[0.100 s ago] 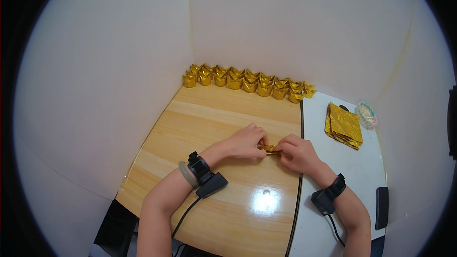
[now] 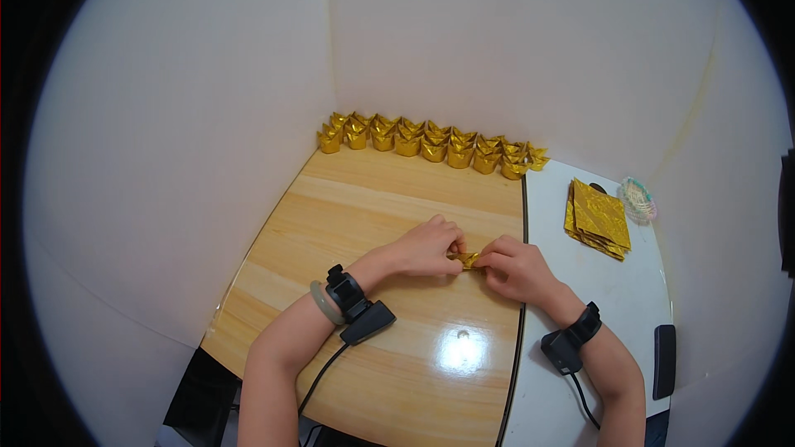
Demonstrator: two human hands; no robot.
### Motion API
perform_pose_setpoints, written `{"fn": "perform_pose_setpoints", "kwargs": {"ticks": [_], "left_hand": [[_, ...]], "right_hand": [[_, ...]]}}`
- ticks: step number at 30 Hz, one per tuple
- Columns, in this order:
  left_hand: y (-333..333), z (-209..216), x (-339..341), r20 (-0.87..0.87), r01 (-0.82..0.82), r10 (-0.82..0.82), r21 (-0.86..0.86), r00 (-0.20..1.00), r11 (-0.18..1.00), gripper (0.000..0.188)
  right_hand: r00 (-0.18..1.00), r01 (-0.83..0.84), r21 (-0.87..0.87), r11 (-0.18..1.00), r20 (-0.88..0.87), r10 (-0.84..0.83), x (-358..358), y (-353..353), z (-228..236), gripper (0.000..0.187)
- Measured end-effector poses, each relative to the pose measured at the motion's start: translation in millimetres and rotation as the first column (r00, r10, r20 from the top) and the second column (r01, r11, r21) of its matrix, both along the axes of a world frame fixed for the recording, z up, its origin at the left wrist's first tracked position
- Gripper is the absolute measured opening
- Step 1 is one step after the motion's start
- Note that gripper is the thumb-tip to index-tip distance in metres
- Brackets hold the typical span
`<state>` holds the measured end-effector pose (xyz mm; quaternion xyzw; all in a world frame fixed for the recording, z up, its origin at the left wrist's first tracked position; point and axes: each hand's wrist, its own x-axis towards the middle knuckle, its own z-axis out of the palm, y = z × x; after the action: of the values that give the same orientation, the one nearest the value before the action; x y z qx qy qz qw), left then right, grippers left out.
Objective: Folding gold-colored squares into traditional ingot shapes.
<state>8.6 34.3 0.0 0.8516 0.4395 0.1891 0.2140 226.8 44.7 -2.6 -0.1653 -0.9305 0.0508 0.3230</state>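
Observation:
A small piece of folded gold foil paper [image 2: 469, 260] sits between my two hands, low over the wood-grain table [image 2: 373, 215]. My left hand [image 2: 429, 248] pinches its left end with thumb and fingers. On its right end, my right hand [image 2: 515, 268] has its fingertips closed. Only the middle of the paper shows; the fingers cover both ends. Several finished gold paper ingots [image 2: 435, 147] stand in rows along the far edge of the table. To the right lies a stack of flat gold foil sheets [image 2: 600, 217].
A white surface [image 2: 580, 323] adjoins the wood-grain table on the right. A pale woven ring-like item [image 2: 638, 200] lies by the stack, and a dark bar [image 2: 664, 362] near the right edge. White walls enclose the far side and both sides. Cables hang from both wrist devices.
My right hand has shifted slightly left along the folded paper, closer to my left hand. The left hand stays in place.

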Motion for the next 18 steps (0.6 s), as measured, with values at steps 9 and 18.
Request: {"fn": "perform_pose_setpoints", "kwargs": {"ticks": [9, 18], "left_hand": [[-1, 2, -2, -0.027, 0.017, -0.017, -0.024, 0.999, 1.000, 0.035], [4, -10, -4, 0.141, 0.055, -0.049, -0.042, 0.989, 0.998, 0.028]], "right_hand": [[0.996, 0.081, -0.413, 0.907, 0.061, -0.061, 0, 0, -4, 0.028], [0.985, 0.174, -0.054, 0.983, -0.013, -0.174, -2, 13, -15, 0.035]]}}
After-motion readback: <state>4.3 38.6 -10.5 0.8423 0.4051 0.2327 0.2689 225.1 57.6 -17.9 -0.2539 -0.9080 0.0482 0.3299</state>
